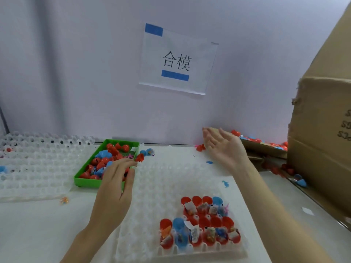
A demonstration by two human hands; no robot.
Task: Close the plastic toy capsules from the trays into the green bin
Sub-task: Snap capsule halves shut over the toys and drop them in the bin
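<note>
**A:** Head view over the white table (38,224); the left hand (114,185) reaches out toward eleven o'clock, fingers straight and a little spread, palm down, holding nothing that I can see; its fingertips (131,163) lie at the right rim of the green bin (86,182).

**B:** And the bin itself?

**A:** It sits at about ten o'clock from the clear tray (161,179) in front of the person, well filled with red and blue capsules (106,160); one red capsule (140,157) shows just past the left fingertips at the bin's far right corner; whether it touches anything I cannot tell.

**B:** The right hand?

**A:** The right hand (224,147) is lifted at one o'clock, palm turned up and to the left, fingers loosely extended, wide open and empty; it hangs clear of the table.

**B:** What remains in the tray?

**A:** Open capsule halves (201,224), mostly red with a few blue, stand in the pockets at the tray's near right, around five o'clock; bits of paper and small toys show inside them; the rest of the pockets look bare.

**B:** Around the edges?

**A:** A stack of clear trays (34,164) at nine o'clock; a cardboard box (322,149) at three o'clock with loose capsules beside it; a paper sign (176,59) on the wall at twelve.
</note>
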